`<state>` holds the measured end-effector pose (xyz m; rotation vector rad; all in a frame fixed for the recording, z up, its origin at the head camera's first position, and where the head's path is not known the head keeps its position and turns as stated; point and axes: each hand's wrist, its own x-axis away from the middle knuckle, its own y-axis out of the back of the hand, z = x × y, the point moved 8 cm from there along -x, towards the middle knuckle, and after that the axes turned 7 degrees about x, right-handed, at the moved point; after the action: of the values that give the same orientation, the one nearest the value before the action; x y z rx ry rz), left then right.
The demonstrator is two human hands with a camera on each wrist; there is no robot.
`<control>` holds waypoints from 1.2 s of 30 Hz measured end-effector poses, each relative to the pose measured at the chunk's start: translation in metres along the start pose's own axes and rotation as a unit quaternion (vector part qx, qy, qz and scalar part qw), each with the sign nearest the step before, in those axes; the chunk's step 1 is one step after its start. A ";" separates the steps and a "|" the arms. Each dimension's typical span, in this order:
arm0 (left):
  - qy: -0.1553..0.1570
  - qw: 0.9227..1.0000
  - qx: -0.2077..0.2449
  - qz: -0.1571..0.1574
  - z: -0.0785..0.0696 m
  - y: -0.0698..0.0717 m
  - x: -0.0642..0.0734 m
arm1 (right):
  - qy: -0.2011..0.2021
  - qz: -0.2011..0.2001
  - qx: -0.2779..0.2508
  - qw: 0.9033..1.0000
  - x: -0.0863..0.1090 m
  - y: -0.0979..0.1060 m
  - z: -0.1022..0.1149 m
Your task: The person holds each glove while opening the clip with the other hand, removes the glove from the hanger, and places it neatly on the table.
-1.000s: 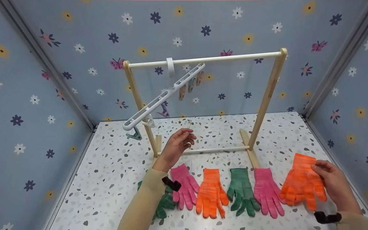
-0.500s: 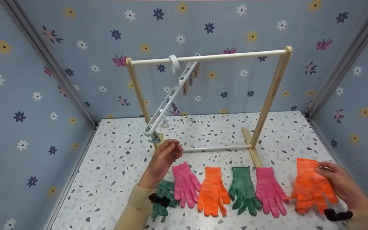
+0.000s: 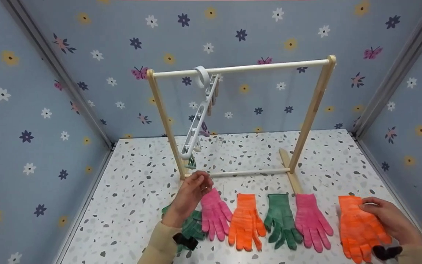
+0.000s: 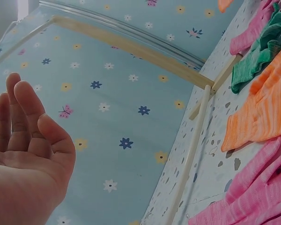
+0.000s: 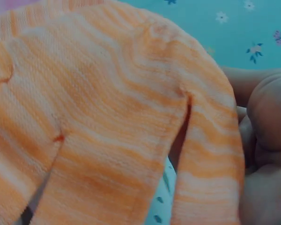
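My right hand (image 3: 388,218) pinches an orange knit glove (image 3: 359,223) near its cuff at the front right; its fingers point down. In the right wrist view that glove (image 5: 107,108) covers most of the picture and hides part of the hand. My left hand (image 3: 191,194) holds nothing, fingers loosely bent, just below the near end of a white clip hanger (image 3: 197,124). The hanger hooks over the top bar of a wooden rack (image 3: 262,67), turned almost end-on to me. A green clothespin (image 3: 191,162) dangles from its near end. The left wrist view shows the bare palm (image 4: 35,159).
Along the front of the speckled table lie a pink glove (image 3: 215,215), an orange glove (image 3: 246,222), a green glove (image 3: 281,220) and another pink glove (image 3: 311,222). A further green glove (image 3: 194,223) is partly hidden by my left forearm. Flowered walls (image 3: 211,33) enclose the table.
The hanger has swung round, its near end moving right and slightly down. My left hand has moved down and a little left. My right hand has moved right and lower with the orange glove.
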<state>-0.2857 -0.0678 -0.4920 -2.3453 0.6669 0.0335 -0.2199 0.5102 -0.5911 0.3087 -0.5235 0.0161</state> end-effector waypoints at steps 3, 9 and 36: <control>0.009 1.000 -0.001 0.006 0.004 -0.002 0.001 | 0.005 -0.037 0.059 0.998 -0.008 -0.003 0.003; 0.016 1.000 -0.015 0.022 0.008 -0.007 0.000 | 0.018 -0.103 0.117 0.988 -0.020 -0.005 0.011; -0.035 0.982 -0.111 -0.150 0.004 0.019 0.007 | 0.120 -0.256 0.105 0.953 0.023 -0.059 0.067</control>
<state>-0.2883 -0.0808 -0.5078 -2.6244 0.2809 0.0565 -0.2278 0.4322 -0.5416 0.6367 -0.1881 -0.3931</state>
